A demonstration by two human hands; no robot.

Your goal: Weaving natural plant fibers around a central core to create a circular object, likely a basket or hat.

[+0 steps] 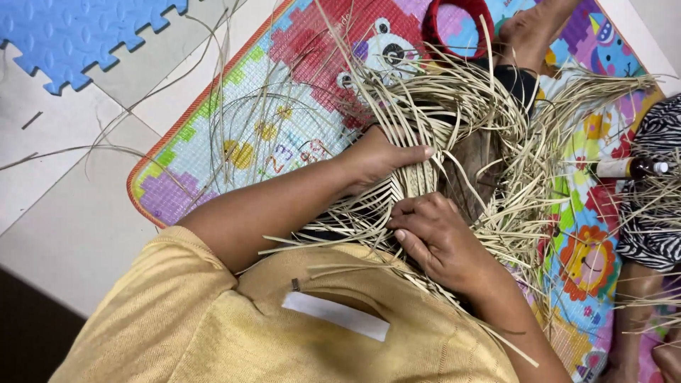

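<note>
Pale tiled floor (pixel 78 227) fills the left side, grout lines running diagonally. A blue interlocking foam tile (pixel 78 35) sits in the top corner. Across the middle spreads a bright cartoon-printed play mat (pixel 206 163) with an orange border, evenly lit, soft shadows.

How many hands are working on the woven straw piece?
2. The left hand presses on the upper part of the woven straw piece; the right hand grips strips at its lower edge. No other hands show, though the straw could hide something.
</note>
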